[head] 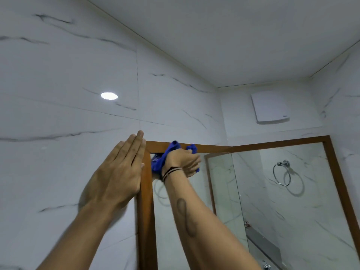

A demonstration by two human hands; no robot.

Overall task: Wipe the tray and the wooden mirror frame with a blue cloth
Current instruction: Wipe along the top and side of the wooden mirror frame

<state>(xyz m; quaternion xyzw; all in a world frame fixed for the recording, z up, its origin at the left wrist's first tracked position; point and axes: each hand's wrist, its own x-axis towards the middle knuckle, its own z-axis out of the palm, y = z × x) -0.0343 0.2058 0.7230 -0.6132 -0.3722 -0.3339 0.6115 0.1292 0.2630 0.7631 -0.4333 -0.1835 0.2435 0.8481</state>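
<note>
The wooden mirror frame (272,142) hangs on a white marble-tiled wall, and I look up at its top left corner. My right hand (183,160) is shut on a crumpled blue cloth (158,162) and presses it against the frame's top bar near that corner. My left hand (116,172) lies flat, fingers together, on the wall beside the frame's left upright, touching its outer edge. No tray is in view.
The mirror glass (253,191) reflects a chrome towel ring (282,172) and a tiled wall. A white vent cover (269,107) sits high on the far wall. The ceiling is close above. A bright light spot (109,96) glares on the left wall.
</note>
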